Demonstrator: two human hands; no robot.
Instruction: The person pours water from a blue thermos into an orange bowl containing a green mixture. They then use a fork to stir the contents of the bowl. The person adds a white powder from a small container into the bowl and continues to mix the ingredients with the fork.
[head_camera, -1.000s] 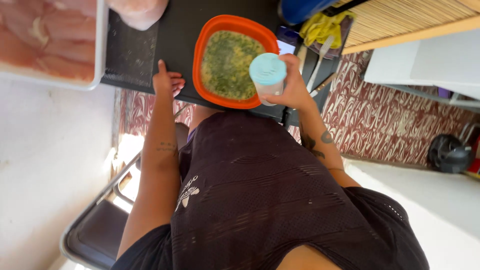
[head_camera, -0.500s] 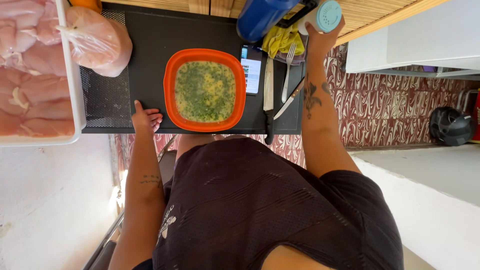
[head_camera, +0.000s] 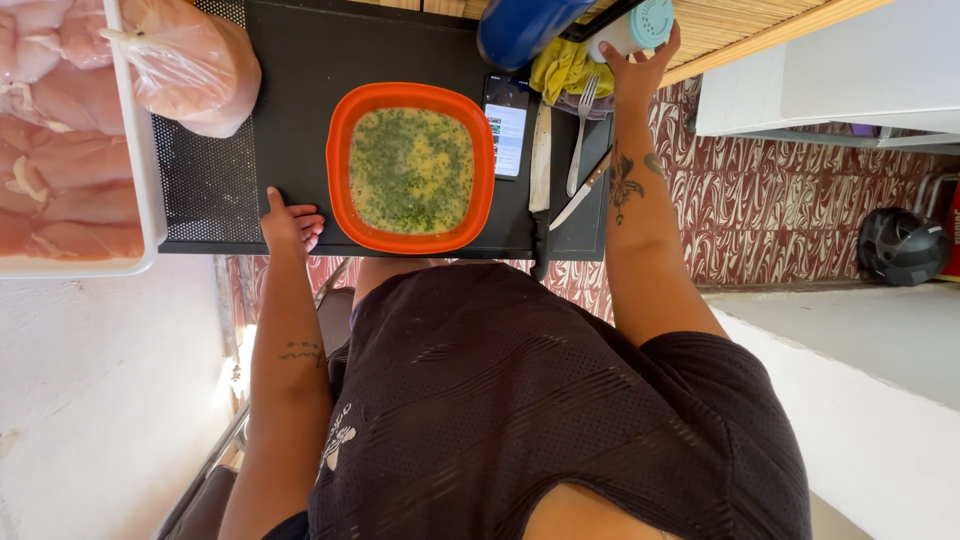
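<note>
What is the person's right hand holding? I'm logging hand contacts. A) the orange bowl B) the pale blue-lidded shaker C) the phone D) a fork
B: the right hand is wrapped around the pale blue-lidded shaker at the table's far edge, while the fork, phone and orange bowl lie untouched by it.

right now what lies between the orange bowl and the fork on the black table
In the head view, a phone with a lit screen and a knife lie side by side between the orange bowl and the fork.
</note>
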